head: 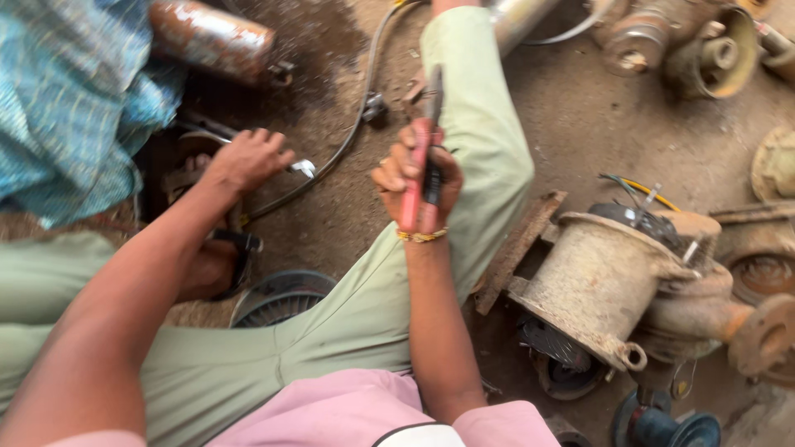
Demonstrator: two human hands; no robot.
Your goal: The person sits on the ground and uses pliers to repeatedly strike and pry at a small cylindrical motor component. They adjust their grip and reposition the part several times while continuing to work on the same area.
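Observation:
My right hand [411,178] is raised over my green-trousered leg and is closed around pliers [424,157] with red and black handles, jaws pointing up. My left hand [247,157] reaches out to the left over the dirt floor, fingers curled down onto a small metal piece [302,168] next to a black cable [348,136]. Whether it grips the piece I cannot tell. A dirty pale motor housing [596,281] with coloured wires sticking out sits on the ground to the right of my leg.
A rusty cylinder [211,37] lies at the top left beside blue patterned cloth [66,99]. Rusty pump parts [687,41] crowd the top right and right edge. A ribbed round cover [277,298] lies under my leg, a sandalled foot [219,257] beside it.

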